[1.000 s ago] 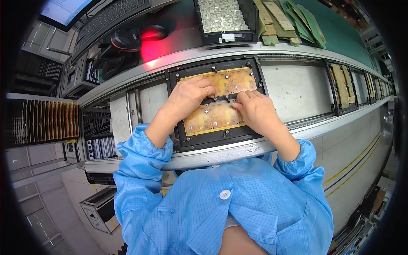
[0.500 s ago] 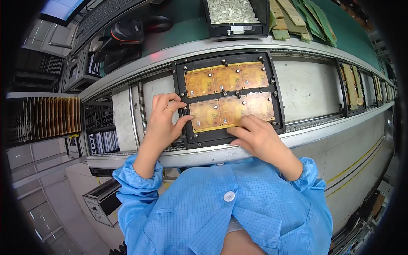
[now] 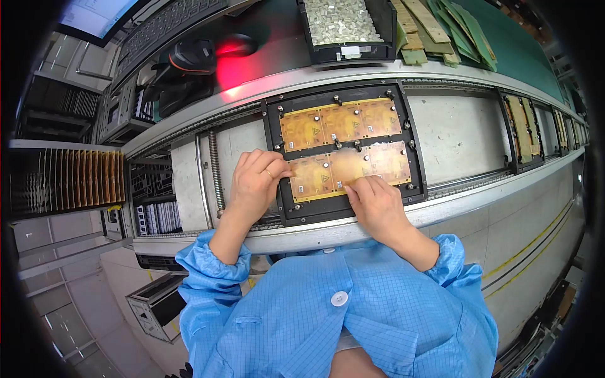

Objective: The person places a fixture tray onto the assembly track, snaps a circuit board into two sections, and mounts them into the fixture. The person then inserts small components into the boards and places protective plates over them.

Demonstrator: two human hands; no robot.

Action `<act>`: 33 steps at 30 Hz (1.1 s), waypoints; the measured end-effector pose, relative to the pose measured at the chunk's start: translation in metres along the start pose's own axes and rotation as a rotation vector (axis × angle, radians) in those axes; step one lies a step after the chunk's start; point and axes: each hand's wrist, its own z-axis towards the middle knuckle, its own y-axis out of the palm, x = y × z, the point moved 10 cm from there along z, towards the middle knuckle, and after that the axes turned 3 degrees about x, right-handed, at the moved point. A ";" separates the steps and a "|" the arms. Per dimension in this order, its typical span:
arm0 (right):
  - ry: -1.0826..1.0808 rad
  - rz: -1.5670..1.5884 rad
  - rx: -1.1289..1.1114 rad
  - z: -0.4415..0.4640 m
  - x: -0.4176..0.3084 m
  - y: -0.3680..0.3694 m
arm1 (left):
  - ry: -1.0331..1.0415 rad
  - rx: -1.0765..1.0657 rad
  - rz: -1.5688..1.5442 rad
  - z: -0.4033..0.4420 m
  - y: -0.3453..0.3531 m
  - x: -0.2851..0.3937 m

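Two orange-yellow circuit board panels lie in a black carrier frame on a rail conveyor, the upper panel [image 3: 340, 126] behind the lower panel [image 3: 315, 173]. Small metal pins [image 3: 337, 145] stand around their edges. My left hand [image 3: 257, 183], a ring on one finger, has its fingertips closed at the lower panel's left edge. My right hand [image 3: 381, 208] pinches at the front edge of that panel, near its middle; its curled fingers hide the exact contact. A pale blurred patch covers part of the lower panel's middle.
Behind the conveyor rail stand a black bin [image 3: 346, 50] of small pale parts, stacked green and tan strips [image 3: 435, 31], and a black scanner [image 3: 192, 57]. A rack of upright boards [image 3: 69, 179] is at left. Another carrier [image 3: 522, 129] sits farther right.
My left thumb and fingers have come together at the panel's left edge. My right fingers have curled in at the front edge. A red glow by the scanner has grown brighter.
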 end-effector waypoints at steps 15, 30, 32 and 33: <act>0.308 -0.129 0.231 -0.011 0.114 -0.124 | -0.095 -0.253 -0.161 -0.024 -0.004 0.028; 0.194 0.136 -0.078 -0.026 0.111 -0.100 | 0.358 -0.316 -0.010 0.002 0.005 0.055; 0.216 0.144 -0.049 -0.026 0.110 -0.099 | 0.386 -0.374 -0.051 0.004 0.009 0.056; 0.115 0.091 -0.016 -0.025 0.102 -0.101 | 0.327 -0.405 -0.073 0.004 0.012 0.052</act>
